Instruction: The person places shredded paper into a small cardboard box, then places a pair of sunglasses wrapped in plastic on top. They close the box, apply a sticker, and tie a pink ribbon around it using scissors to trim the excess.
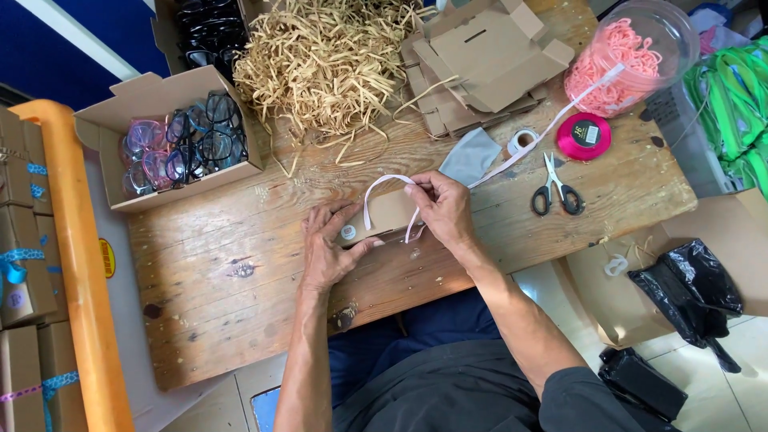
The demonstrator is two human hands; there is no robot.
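Observation:
A small brown cardboard box lies near the front edge of the wooden table. My left hand presses on its left end, beside a round white sticker. My right hand pinches a pale pink ribbon that arches over the box; its long tail runs up right towards the ribbon spool.
Scissors lie to the right, with a tape roll and grey cloth behind the box. An open carton of glasses sits left. Paper shred, flat boxes and a jar of pink loops fill the back.

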